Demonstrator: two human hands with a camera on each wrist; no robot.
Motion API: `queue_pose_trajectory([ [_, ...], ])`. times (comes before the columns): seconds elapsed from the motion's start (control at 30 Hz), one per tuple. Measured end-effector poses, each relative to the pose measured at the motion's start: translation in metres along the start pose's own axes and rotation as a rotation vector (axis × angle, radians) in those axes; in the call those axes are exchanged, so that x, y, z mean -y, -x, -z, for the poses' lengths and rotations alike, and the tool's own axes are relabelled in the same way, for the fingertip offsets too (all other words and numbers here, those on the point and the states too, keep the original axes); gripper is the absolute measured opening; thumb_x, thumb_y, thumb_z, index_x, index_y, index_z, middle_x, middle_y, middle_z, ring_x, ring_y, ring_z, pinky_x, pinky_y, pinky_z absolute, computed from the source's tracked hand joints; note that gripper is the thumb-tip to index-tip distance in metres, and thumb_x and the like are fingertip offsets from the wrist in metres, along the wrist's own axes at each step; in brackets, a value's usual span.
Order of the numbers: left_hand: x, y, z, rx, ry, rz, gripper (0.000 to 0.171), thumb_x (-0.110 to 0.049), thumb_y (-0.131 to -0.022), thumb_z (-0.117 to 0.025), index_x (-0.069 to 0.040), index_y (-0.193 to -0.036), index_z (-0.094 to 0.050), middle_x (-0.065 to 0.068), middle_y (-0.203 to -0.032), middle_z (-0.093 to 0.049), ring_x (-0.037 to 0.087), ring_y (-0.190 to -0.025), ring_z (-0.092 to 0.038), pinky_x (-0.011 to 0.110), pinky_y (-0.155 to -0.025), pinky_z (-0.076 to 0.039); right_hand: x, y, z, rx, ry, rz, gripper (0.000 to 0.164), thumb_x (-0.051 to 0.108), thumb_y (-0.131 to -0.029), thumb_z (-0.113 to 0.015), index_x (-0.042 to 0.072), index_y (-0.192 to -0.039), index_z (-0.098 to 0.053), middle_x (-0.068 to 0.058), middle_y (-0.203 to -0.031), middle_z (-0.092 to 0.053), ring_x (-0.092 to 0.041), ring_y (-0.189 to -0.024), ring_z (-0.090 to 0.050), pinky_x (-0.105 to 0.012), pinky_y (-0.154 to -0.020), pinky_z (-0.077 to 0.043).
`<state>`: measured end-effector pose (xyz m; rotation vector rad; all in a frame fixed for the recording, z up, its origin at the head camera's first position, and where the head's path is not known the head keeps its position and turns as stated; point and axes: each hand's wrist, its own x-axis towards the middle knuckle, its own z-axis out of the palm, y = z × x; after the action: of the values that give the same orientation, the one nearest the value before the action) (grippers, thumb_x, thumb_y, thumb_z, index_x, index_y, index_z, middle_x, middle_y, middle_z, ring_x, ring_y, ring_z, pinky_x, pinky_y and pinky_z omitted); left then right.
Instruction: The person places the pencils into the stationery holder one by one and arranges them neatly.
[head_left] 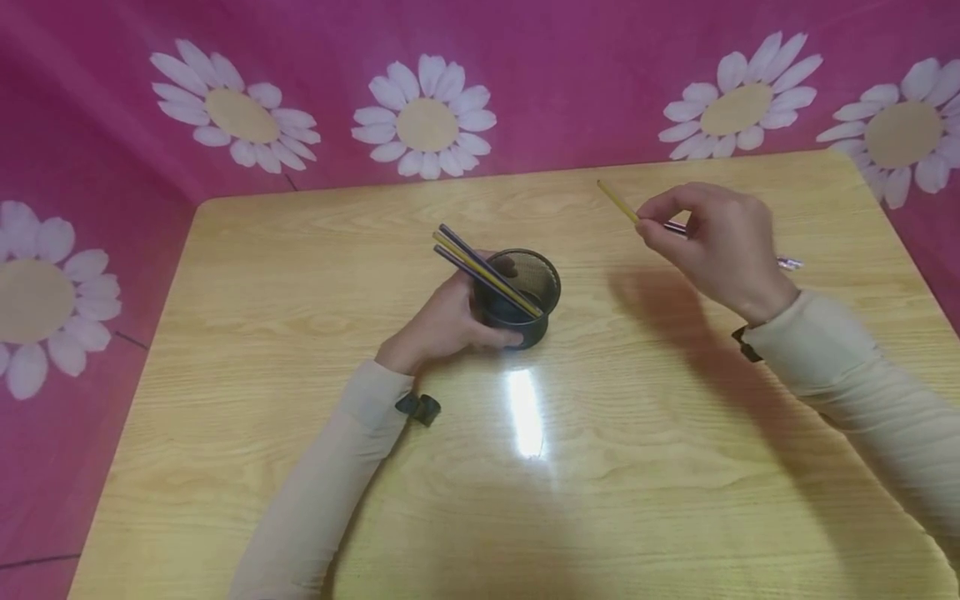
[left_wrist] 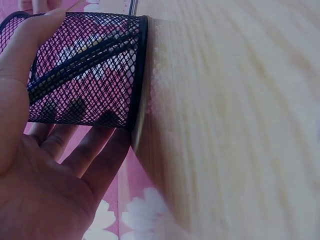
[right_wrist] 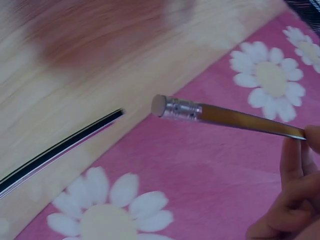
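Yellow pencil [head_left: 618, 201] is pinched, in the head view, by the grip of the right hand [head_left: 720, 246] above the tabletop [head_left: 225, 333]; a mesh pencil cup [head_left: 537, 271] is gripped by the left hand [head_left: 450, 321], three pencils [head_left: 468, 261] leaning in it. From the left wrist, the cup is seen held at its side wall. From the right wrist, the yellow pencil's eraser [right_wrist: 158, 105] and metal ferrule [right_wrist: 184, 109] are shown, with a dark striped pencil [right_wrist: 60, 148] lying on the tabletop.

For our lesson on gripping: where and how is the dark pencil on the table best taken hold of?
Probably the middle of the dark pencil, pinched across its long sides from above: it is thin and straight, and lies flat on the table, which blocks it from below.
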<state>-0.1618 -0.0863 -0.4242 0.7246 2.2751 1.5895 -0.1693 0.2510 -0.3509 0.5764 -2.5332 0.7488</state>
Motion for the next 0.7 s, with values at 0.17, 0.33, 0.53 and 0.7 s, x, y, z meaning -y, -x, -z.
queue_pose_trajectory([
  [0.17,0.000,0.000,0.000,-0.002,-0.008,0.000,0.099,-0.007,-0.071,-0.103,-0.001,-0.152,-0.045,0.014,-0.152,-0.057,0.024,-0.142,-0.053,0.035,-0.127,-0.028,0.016,-0.004,-0.001,-0.037,-0.097,0.053,0.009,0.007,-0.093,-0.085,0.005,-0.102,-0.084,-0.005,-0.090,-0.079,0.004,-0.059,-0.042,-0.017,-0.055,-0.029],
  [0.33,-0.001,0.000,0.000,0.000,-0.013,0.001,0.099,-0.006,-0.072,-0.103,-0.001,-0.152,-0.045,0.014,-0.152,-0.057,0.025,-0.142,-0.053,0.035,-0.127,-0.028,0.030,-0.010,0.000,-0.051,-0.187,0.091,0.012,0.002,-0.092,-0.087,-0.001,-0.102,-0.082,-0.008,-0.090,-0.079,0.001,-0.058,-0.042,-0.016,-0.054,-0.032],
  [0.53,-0.001,0.000,0.001,0.000,-0.008,0.005,0.100,-0.006,-0.071,-0.103,-0.002,-0.153,-0.045,0.014,-0.152,-0.057,0.025,-0.143,-0.052,0.036,-0.127,-0.028,0.051,-0.016,-0.001,-0.068,-0.311,0.107,0.008,-0.001,-0.093,-0.084,-0.003,-0.101,-0.081,-0.004,-0.090,-0.078,-0.003,-0.055,-0.040,-0.017,-0.052,-0.030],
  [0.7,0.002,-0.001,0.000,0.005,-0.008,0.009,0.100,-0.008,-0.071,-0.103,-0.002,-0.153,-0.045,0.013,-0.152,-0.057,0.024,-0.143,-0.052,0.038,-0.128,-0.028,0.067,-0.020,-0.002,-0.076,-0.421,0.108,0.006,-0.002,-0.094,-0.082,-0.002,-0.100,-0.082,0.008,-0.092,-0.077,-0.005,-0.053,-0.037,-0.020,-0.050,-0.027],
])
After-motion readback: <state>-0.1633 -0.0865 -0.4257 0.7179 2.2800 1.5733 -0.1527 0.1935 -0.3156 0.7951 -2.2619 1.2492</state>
